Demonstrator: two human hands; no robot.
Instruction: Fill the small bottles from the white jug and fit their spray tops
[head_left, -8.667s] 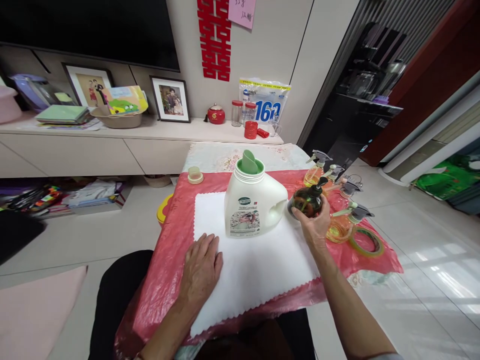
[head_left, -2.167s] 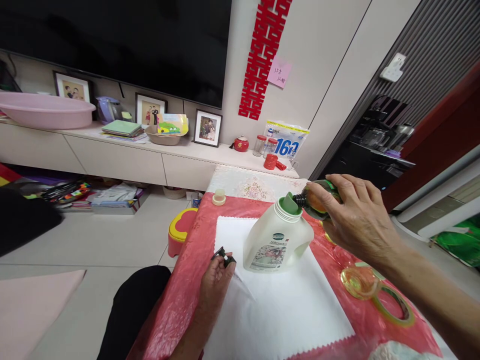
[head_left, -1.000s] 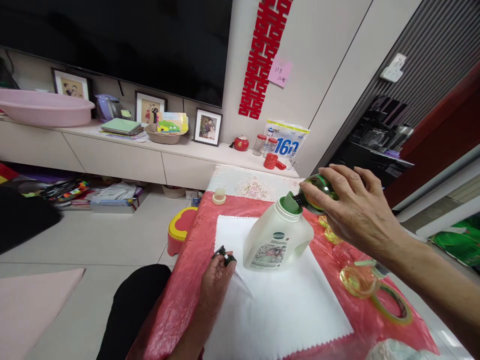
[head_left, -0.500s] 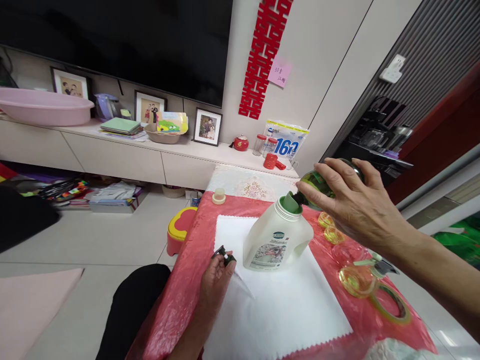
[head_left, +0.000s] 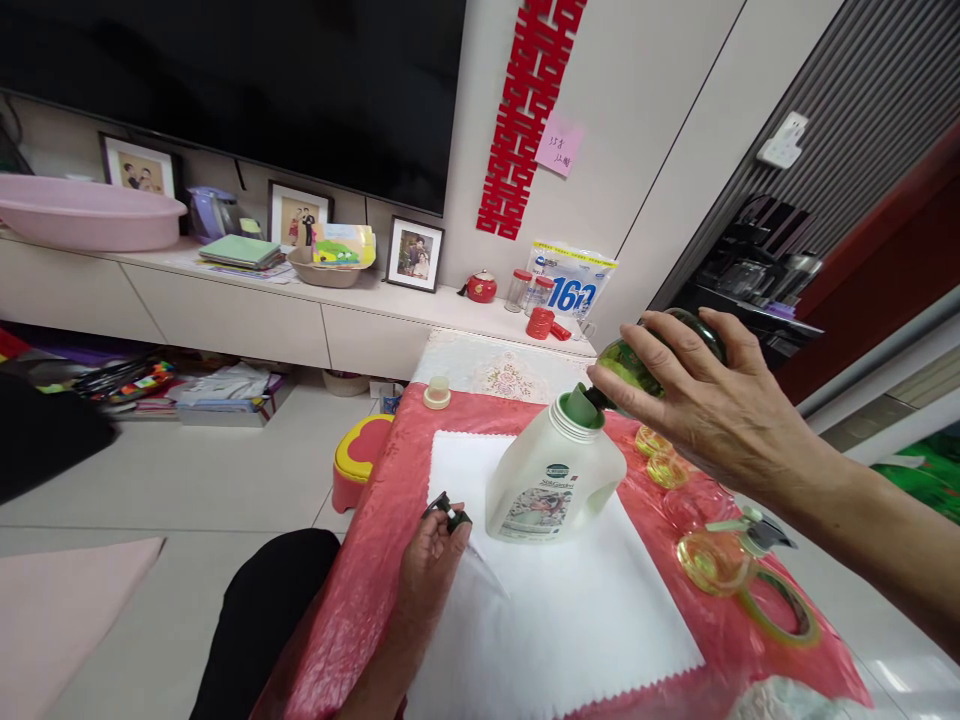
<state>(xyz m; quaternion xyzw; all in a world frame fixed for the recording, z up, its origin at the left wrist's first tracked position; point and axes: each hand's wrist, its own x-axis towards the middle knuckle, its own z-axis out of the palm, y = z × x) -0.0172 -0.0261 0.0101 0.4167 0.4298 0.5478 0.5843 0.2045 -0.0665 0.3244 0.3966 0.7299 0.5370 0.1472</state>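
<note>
My right hand (head_left: 697, 390) grips a dark green see-through bottle (head_left: 626, 365), tipped so that its neck meets the green spout of a pale laundry detergent jug (head_left: 551, 475). The jug stands upright on a white cloth (head_left: 585, 620). Whether liquid is flowing at the spout I cannot tell. Low over the cloth's left edge, my left hand (head_left: 435, 560) is closed around a black pump dispenser head (head_left: 448, 512), its thin clear tube slanting down to the right. The jug's cap (head_left: 437, 393) sits apart on the red table cover (head_left: 375, 560).
Along the right of the table lie a pump bottle of yellow liquid (head_left: 716, 558), a roll of tape (head_left: 780, 605) and small yellow round containers (head_left: 664, 468). A red and yellow stool (head_left: 360, 455) stands left of the table. Behind is a low cabinet (head_left: 375, 335).
The bottle and my right hand have shifted very slightly left and up, the neck still at the jug's spout. My left hand keeps its place.
</note>
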